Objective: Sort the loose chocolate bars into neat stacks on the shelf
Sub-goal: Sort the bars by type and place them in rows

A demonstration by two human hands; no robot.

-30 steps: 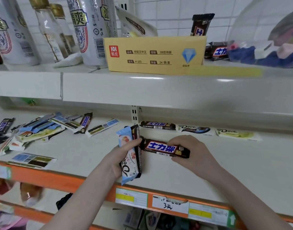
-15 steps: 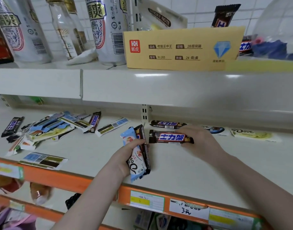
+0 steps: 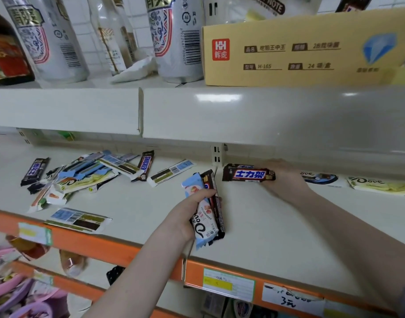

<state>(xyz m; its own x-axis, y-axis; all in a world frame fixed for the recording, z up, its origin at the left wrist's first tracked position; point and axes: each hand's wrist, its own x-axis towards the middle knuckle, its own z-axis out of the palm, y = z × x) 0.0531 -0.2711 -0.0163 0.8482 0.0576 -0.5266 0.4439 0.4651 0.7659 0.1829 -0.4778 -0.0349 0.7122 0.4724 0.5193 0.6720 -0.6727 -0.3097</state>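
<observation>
The dark bar (image 3: 249, 175) is pinched by the right hand (image 3: 281, 177); it should be laid squarely on the bar beneath. Two bars (image 3: 206, 210) are gripped by the left hand (image 3: 185, 216).

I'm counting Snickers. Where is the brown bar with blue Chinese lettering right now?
In the head view, the brown Snickers bar is right of centre at the shelf's back, held by the right hand, over another like it.
</observation>
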